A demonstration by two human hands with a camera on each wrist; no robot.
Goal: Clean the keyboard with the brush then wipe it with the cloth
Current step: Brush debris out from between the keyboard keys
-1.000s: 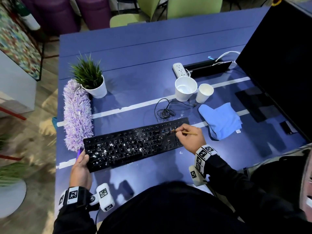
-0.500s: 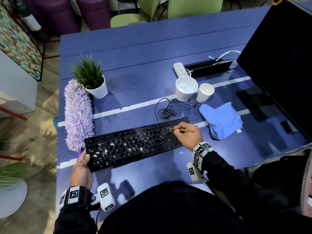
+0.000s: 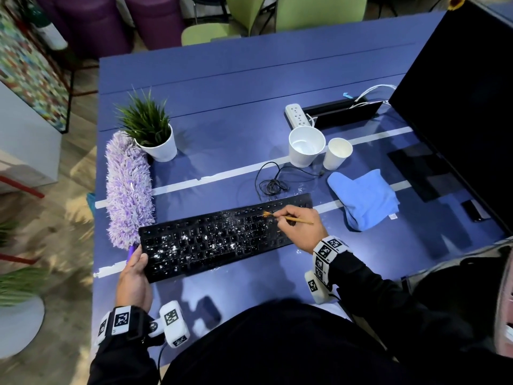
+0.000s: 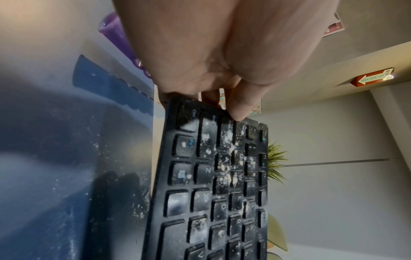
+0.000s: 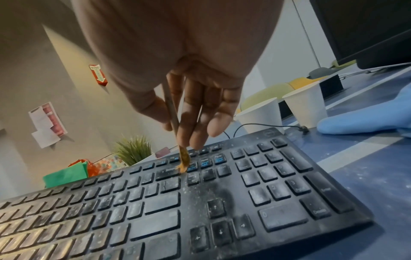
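Observation:
A black keyboard [image 3: 222, 240] speckled with white dust lies on the blue table. My left hand [image 3: 136, 269] grips its left end [image 4: 200, 112], thumb on the top edge. My right hand [image 3: 298, 226] pinches a thin wooden brush [image 3: 294, 218] like a pen. Its orange bristles [image 5: 183, 167] touch the keys in the upper rows, just left of the number pad. The right part of the keyboard [image 5: 266, 193] looks less dusty than the left. A folded blue cloth [image 3: 363, 198] lies on the table to the right of the keyboard.
A purple fluffy duster [image 3: 129, 187] lies left of the keyboard beside a potted plant [image 3: 151, 134]. Two white paper cups [image 3: 306, 145] and a coiled cable [image 3: 273, 184] sit behind it. A power strip [image 3: 297, 115] and a dark monitor [image 3: 460, 93] stand at the right.
My right hand has carried the brush a little leftward along the upper key rows. The left hand has kept its hold on the keyboard's left end.

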